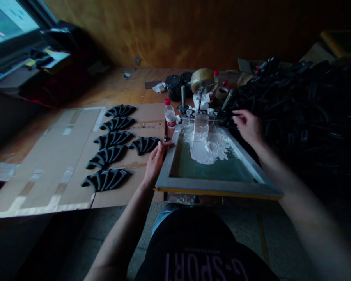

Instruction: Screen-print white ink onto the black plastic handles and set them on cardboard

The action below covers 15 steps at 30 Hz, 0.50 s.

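A screen-printing frame [210, 184] with green mesh tilts in front of me, a thick white paste [206, 151] smeared over its far half. A flat squeegee blade [201, 127] stands in the paste, below the clamp [190, 113]. My left hand [155, 160] is at the frame's left side, index finger stretched toward its edge; whether it touches is unclear. Beyond the frame's right side, my right hand [248, 125] is raised with thumb and fingers drawn together beside the dark pile. Anything between those fingers is lost in the dark.
Several black ribbed parts [107, 180] lie in a column on cardboard [58, 156] at left, one more [144, 145] beside them. A red-capped bottle [170, 115], black jars [173, 86] and a tape roll [202, 80] stand behind. Black parts [298, 105] heap high at right.
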Each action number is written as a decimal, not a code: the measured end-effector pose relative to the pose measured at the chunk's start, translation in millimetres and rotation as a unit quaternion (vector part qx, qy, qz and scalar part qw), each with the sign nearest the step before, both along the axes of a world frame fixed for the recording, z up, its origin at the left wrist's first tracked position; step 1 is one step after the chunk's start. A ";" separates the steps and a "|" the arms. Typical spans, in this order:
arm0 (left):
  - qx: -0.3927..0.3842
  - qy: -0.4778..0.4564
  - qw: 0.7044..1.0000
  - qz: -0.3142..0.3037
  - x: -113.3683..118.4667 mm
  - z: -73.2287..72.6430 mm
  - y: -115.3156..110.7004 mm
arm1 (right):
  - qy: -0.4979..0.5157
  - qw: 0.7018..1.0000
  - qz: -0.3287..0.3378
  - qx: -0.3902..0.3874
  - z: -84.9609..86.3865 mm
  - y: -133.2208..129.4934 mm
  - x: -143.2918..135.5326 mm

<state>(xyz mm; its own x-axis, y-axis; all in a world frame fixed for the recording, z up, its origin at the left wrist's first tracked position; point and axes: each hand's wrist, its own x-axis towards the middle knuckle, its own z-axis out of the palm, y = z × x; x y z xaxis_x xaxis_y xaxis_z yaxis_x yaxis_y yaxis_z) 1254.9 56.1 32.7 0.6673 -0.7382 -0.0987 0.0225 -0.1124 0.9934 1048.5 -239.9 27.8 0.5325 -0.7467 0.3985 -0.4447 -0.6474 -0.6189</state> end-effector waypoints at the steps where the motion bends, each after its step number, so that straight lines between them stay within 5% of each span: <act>1: -0.043 0.005 0.999 0.003 3.5 8.3 -9.1 | 0.000 0.999 -0.036 0.029 -9.0 -7.0 -13.7; 4: -0.122 0.002 0.993 0.010 13.8 27.7 -36.9 | 0.067 0.992 -0.036 0.098 -51.7 8.8 -37.5; 8: -0.132 -0.015 0.991 0.013 17.3 41.4 -55.4 | 0.179 0.976 0.097 0.072 -103.5 85.3 -27.4; 12: -0.111 0.013 0.994 0.020 -3.0 23.9 -35.4 | 0.308 0.942 0.133 0.000 -109.3 128.4 -11.6; 15: 0.032 0.095 0.989 -0.108 -32.9 -9.8 -3.3 | 0.312 0.942 0.117 0.050 -95.3 136.9 -5.3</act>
<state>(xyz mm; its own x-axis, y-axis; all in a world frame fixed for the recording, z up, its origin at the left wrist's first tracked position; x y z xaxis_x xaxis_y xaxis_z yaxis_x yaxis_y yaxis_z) 1221.9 52.8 22.9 0.4591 -0.8502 -0.2577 0.1765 -0.1971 0.9644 1043.2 -103.0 -67.5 0.7942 -0.5972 -0.1122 -0.5944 -0.7250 -0.3480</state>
